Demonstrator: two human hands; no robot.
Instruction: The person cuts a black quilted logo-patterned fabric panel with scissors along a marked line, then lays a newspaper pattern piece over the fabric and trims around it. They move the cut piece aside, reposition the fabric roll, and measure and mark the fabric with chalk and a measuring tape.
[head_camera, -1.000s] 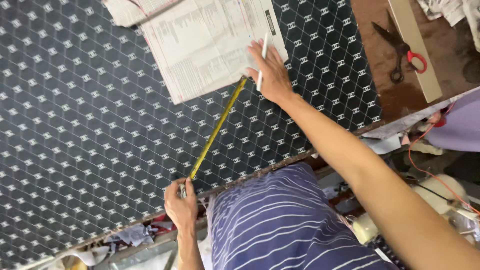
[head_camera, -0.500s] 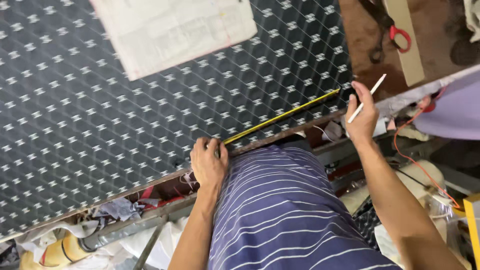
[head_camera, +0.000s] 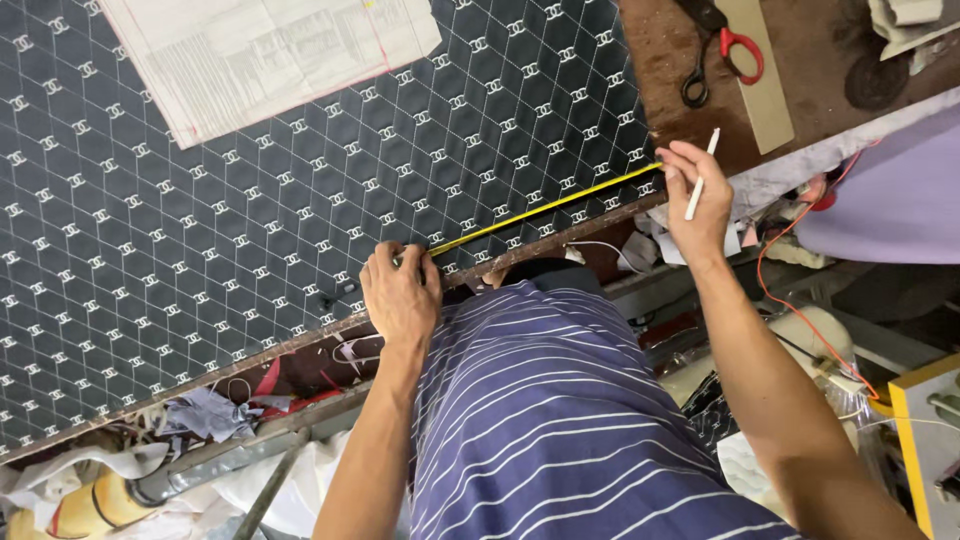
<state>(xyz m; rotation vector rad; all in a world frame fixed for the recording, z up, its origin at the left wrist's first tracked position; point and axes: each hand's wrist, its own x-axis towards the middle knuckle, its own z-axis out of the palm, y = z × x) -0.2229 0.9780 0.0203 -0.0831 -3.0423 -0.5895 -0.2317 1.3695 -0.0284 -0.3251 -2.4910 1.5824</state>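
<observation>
Yellow tape (head_camera: 545, 207) stretches between our left hand (head_camera: 400, 293), pinning one end, and our right hand (head_camera: 697, 200), pinching tape and chalk (head_camera: 700, 175); slack grip could skew it.

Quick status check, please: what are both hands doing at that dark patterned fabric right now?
Left hand pinning yellow measuring tape at near edge of dark quilted fabric. Right hand holding tape's far end plus white chalk stick. Nothing on the tape line.

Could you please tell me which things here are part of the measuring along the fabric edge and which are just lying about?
In use: yellow measuring tape, dark quilted fabric, white chalk stick, left hand, right hand.
Lying about: red-handled scissors, paper pattern.
</observation>
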